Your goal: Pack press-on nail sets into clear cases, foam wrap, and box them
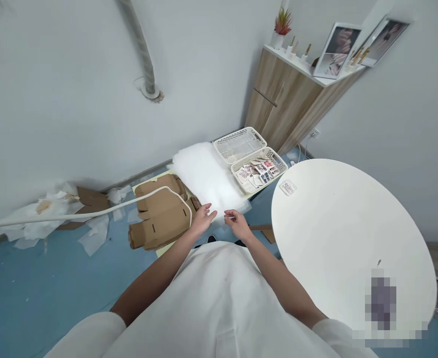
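My left hand (203,219) is over the near edge of a stack of white translucent sheets (209,174), its fingers apart and nothing in it. Just right of it, my right hand (237,223) hovers by the same near edge, fingers loosely bent and apart, also holding nothing. Left of the sheets lie flattened brown cardboard boxes (164,221). Behind and to the right sit two white baskets: an empty-looking one (240,144), and one (278,160) filled with small printed packets (260,171).
On the right stands a round white table (348,223) with a small clear packet (288,187) on it. A wooden cabinet (282,94) is behind. A white hose (103,211) crosses from the left above the cardboard. Crumpled wrapping (54,209) lies by the wall.
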Action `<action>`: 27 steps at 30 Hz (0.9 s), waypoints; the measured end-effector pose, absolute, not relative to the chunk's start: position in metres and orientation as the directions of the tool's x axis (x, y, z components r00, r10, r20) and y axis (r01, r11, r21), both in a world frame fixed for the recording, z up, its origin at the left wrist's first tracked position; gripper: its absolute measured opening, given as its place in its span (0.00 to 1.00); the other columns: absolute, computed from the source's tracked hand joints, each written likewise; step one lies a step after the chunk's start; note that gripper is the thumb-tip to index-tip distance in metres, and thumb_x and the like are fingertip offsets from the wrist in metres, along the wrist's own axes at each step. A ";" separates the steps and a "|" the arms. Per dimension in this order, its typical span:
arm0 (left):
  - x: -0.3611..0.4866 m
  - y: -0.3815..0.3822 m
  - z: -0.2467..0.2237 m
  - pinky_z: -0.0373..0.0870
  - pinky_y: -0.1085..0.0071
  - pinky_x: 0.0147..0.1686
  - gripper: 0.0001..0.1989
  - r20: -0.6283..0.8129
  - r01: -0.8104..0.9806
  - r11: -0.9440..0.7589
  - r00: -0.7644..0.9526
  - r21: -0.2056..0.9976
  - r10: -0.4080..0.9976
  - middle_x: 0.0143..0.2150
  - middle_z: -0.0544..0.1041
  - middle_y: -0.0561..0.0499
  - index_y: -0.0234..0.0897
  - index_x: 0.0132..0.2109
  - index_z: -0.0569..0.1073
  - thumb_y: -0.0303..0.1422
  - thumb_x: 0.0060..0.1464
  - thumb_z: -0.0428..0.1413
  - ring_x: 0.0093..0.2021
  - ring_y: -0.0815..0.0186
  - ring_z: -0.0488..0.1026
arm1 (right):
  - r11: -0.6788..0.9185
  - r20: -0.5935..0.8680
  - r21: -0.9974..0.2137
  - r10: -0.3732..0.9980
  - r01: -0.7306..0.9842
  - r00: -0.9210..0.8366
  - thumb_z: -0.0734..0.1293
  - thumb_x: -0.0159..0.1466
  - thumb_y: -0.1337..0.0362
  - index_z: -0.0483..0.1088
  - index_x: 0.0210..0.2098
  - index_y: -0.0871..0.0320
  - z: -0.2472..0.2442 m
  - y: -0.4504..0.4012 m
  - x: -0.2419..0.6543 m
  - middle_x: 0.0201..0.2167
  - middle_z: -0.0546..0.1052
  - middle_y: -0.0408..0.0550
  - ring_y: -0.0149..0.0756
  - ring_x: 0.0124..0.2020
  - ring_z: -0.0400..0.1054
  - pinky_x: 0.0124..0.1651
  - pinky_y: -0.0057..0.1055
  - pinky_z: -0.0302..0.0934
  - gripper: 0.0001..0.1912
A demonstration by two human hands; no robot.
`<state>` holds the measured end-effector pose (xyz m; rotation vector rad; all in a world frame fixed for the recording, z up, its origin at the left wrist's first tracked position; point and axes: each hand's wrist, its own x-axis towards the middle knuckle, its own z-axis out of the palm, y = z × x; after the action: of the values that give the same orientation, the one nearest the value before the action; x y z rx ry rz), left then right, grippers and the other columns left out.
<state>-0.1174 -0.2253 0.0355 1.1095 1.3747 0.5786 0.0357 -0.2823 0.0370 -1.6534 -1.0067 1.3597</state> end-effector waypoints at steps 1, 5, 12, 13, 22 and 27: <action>-0.122 -0.224 0.033 0.62 0.62 0.53 0.22 -0.473 0.266 0.420 0.182 0.868 0.862 0.59 0.63 0.39 0.36 0.52 0.65 0.36 0.49 0.57 0.59 0.56 0.61 | -0.404 -0.392 -0.908 0.913 0.110 0.110 0.63 0.55 0.60 0.68 0.43 0.57 0.035 -0.281 0.029 0.38 0.73 0.47 0.32 0.33 0.68 0.39 0.33 0.64 0.16; -0.132 -0.219 0.021 0.64 0.63 0.51 0.19 -0.468 0.213 0.427 0.213 0.879 0.858 0.53 0.69 0.38 0.33 0.48 0.68 0.34 0.49 0.57 0.52 0.59 0.68 | -0.440 -0.431 -0.889 0.898 0.131 0.088 0.65 0.54 0.60 0.68 0.44 0.57 0.030 -0.278 0.018 0.40 0.73 0.51 0.35 0.38 0.69 0.43 0.35 0.64 0.19; -0.123 -0.218 0.008 0.68 0.62 0.46 0.17 -0.485 0.190 0.452 0.202 0.872 0.851 0.46 0.74 0.42 0.34 0.45 0.70 0.34 0.46 0.58 0.45 0.61 0.72 | -0.531 -0.502 -0.824 0.846 0.196 0.182 0.66 0.54 0.57 0.63 0.53 0.53 0.026 -0.260 0.043 0.55 0.67 0.53 0.43 0.56 0.61 0.55 0.44 0.57 0.26; -0.121 -0.218 0.006 0.68 0.62 0.45 0.17 -0.486 0.204 0.448 0.203 0.870 0.850 0.47 0.73 0.42 0.34 0.45 0.70 0.34 0.47 0.58 0.44 0.61 0.72 | -0.539 -0.513 -0.817 0.841 0.205 0.170 0.66 0.55 0.56 0.62 0.54 0.53 0.025 -0.256 0.046 0.57 0.65 0.53 0.44 0.58 0.59 0.57 0.44 0.56 0.28; -0.100 -0.188 -0.009 0.67 0.62 0.46 0.17 -0.509 0.266 0.466 0.124 0.844 0.852 0.49 0.73 0.43 0.38 0.47 0.71 0.36 0.49 0.57 0.49 0.59 0.70 | -0.568 -0.610 -0.715 0.792 0.408 0.035 0.66 0.53 0.50 0.51 0.62 0.55 0.004 -0.183 0.058 0.66 0.48 0.50 0.44 0.66 0.41 0.64 0.44 0.41 0.40; -0.080 -0.149 -0.019 0.63 0.61 0.52 0.19 -0.528 0.229 0.496 0.110 0.838 0.842 0.53 0.71 0.44 0.40 0.49 0.70 0.40 0.50 0.55 0.54 0.58 0.67 | -0.545 -0.620 -0.688 0.784 0.480 0.001 0.63 0.55 0.47 0.43 0.64 0.56 -0.014 -0.142 0.068 0.67 0.38 0.49 0.41 0.67 0.30 0.66 0.44 0.32 0.44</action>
<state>-0.0798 -0.1490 -0.0191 1.0034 1.4273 0.5850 0.0676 -0.1417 -0.0135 -2.0021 -1.3158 1.5594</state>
